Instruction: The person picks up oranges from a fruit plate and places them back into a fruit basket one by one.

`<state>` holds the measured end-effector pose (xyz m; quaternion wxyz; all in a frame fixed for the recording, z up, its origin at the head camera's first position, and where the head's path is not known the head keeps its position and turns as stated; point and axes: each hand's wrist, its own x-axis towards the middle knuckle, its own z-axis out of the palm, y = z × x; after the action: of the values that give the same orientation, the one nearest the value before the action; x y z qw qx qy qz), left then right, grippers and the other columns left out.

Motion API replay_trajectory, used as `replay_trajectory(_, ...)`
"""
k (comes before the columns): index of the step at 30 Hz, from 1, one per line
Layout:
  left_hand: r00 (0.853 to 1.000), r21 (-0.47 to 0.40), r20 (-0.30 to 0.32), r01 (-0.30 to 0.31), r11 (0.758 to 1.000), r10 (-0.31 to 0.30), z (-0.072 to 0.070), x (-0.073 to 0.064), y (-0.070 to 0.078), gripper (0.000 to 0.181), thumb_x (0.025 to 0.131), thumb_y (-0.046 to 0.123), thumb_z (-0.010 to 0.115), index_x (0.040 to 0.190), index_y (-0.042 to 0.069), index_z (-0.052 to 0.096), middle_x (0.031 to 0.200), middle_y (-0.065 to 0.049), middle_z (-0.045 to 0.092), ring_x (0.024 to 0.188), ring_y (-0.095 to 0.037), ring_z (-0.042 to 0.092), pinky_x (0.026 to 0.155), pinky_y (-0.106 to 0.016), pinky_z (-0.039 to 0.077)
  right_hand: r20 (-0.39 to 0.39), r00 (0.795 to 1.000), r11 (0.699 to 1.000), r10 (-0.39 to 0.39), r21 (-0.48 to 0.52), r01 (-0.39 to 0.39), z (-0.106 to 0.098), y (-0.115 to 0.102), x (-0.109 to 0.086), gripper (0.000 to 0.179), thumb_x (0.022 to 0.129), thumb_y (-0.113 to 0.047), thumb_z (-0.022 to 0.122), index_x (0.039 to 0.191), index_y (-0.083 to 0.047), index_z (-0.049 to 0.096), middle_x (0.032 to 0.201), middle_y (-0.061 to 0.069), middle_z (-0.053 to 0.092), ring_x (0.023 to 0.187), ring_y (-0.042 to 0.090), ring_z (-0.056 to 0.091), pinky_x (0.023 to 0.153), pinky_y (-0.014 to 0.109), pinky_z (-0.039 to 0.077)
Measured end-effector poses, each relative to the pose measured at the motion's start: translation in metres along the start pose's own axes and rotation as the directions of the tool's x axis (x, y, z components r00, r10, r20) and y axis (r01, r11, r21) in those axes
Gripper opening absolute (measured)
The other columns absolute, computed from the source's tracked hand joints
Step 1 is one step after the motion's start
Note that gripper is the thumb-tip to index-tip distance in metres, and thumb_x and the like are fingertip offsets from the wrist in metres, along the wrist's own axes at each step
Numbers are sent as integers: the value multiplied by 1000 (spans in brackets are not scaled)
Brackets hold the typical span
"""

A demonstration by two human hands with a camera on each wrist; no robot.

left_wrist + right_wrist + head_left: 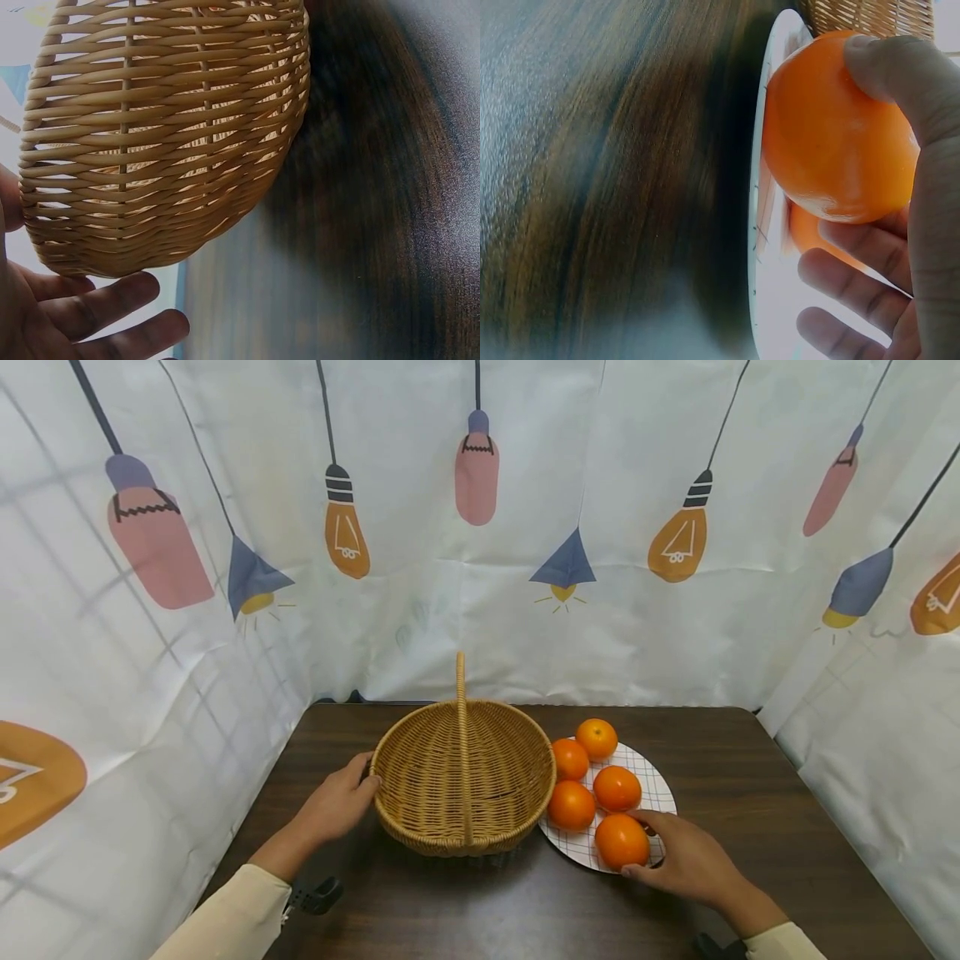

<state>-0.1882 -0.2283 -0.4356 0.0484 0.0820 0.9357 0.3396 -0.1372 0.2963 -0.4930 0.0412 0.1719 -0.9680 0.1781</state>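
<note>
A wicker basket (420,777) with a tall arched handle (462,752) stands on the table, open side up. My left hand (341,802) holds its left rim, with the thumb at the rim and the fingers against the outer weave (165,135). To the right, a white plate with a grid pattern (656,785) carries several oranges. My right hand (686,857) grips the nearest orange (622,842), which is still at the plate. In the right wrist view the thumb presses on that orange (832,135) and the other fingers reach round its far side.
Other oranges (572,806) lie close together on the plate, beside the basket's right side. The dark wooden table (750,793) stretches to either side. White curtains printed with lamps (517,610) hang behind and along both sides.
</note>
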Motion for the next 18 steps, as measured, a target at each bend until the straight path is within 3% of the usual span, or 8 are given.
replay_trajectory(5, 1000, 5, 0, 3, 1000, -3, 0, -1, 1, 56, 109, 29, 40, 154, -3, 33, 145, -28, 51, 132, -44, 51, 103, -62, 41, 15, 1000, 1000, 13, -6, -13, -7, 0, 0, 87, 73, -75, 76, 132, -13, 65, 122, 2, 68, 98, 20, 65, 81, 47, 55)
replay_trajectory(12, 1000, -6, -3, 1, 1000, -1, 1, 0, 2, 55, 109, 28, 39, 154, -4, 33, 145, -28, 52, 131, -44, 52, 103, -62, 42, -27, 1000, 1000, 2, -18, -3, -20, 0, 3, 85, 72, -69, 81, 132, -11, 65, 111, -1, 68, 92, 16, 63, 75, 43, 54)
replay_trajectory(18, 1000, -5, -11, -3, 1000, 3, 0, 1, 2, 55, 109, 28, 39, 153, -5, 34, 146, -28, 51, 132, -44, 51, 104, -62, 41, -22, 999, 1000, 29, -2, -29, -35, -4, 11, 89, 73, -74, 78, 133, -9, 63, 115, 4, 67, 96, 22, 65, 76, 48, 55)
